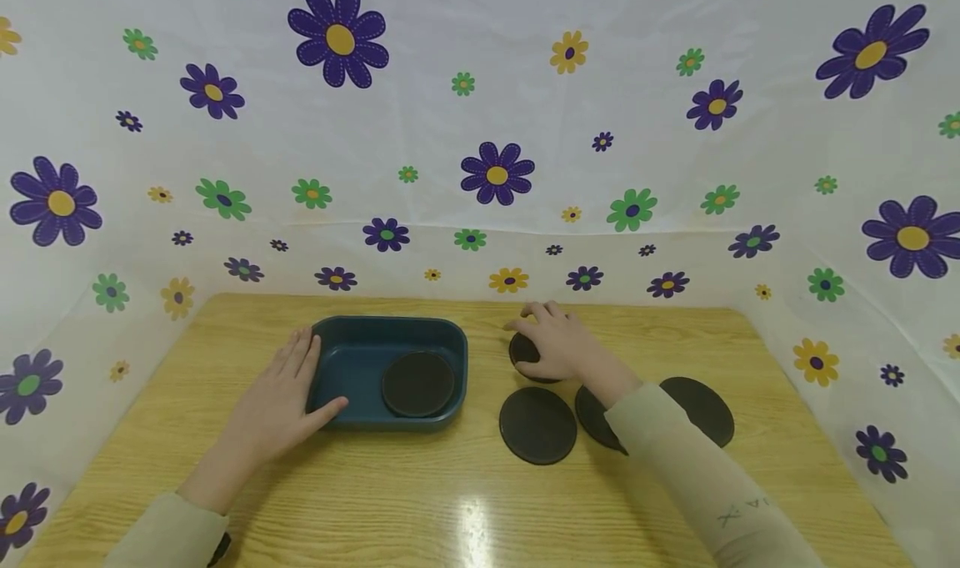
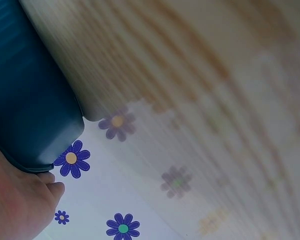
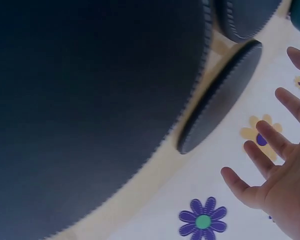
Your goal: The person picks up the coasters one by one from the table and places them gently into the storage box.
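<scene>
My left hand (image 1: 281, 393) rests against the left side of a dark blue tray (image 1: 352, 368), fingers straight along its rim and thumb over the front left corner. Inside the tray, at its right, lies a black round coaster (image 1: 417, 384). My right hand (image 1: 558, 343) reaches over another black coaster (image 1: 523, 353), partly covering it. In the right wrist view the fingers (image 3: 262, 160) are spread, apart from the coasters there. Nearer to me lies a third coaster (image 1: 537, 426); the right sleeve partly hides a further coaster (image 1: 595, 418).
One more black coaster (image 1: 701, 411) lies to the right of the right forearm. The stitched edge of a large, close coaster (image 3: 90, 110) fills much of the right wrist view. White flowered cloth (image 1: 420, 126) stands round the back and sides of the wooden table (image 1: 375, 501).
</scene>
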`<state>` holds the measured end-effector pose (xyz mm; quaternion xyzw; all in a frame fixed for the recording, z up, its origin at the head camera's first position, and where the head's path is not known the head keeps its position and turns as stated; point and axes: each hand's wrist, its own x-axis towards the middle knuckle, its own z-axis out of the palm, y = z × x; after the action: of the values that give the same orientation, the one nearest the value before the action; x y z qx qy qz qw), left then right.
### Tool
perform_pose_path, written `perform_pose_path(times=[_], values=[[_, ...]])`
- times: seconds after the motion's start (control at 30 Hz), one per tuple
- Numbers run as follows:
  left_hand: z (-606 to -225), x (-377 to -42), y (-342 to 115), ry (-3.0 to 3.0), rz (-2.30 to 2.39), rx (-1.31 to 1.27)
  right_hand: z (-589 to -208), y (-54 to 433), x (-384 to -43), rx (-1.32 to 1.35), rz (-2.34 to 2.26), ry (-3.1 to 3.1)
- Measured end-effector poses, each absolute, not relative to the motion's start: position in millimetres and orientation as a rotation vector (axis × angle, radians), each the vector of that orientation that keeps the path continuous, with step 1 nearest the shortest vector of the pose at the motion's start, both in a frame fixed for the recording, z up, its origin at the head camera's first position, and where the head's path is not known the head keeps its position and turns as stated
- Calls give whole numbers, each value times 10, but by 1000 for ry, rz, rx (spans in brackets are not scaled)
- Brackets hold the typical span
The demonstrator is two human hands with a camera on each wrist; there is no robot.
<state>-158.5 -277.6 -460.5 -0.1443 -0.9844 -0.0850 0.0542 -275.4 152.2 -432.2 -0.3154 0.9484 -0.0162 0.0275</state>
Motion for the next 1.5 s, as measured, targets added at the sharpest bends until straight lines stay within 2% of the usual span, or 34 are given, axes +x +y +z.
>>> perform_pose_path(times=[0.7,1.5], values=[[-4610,-1575,-2766,-3011,-305,-435,-4509,1604,-2747,-866,-138,2868],[-4645,-1586,-2785,-2988,-276,-427,-4485,1540,-2819,-814,-58,2907]])
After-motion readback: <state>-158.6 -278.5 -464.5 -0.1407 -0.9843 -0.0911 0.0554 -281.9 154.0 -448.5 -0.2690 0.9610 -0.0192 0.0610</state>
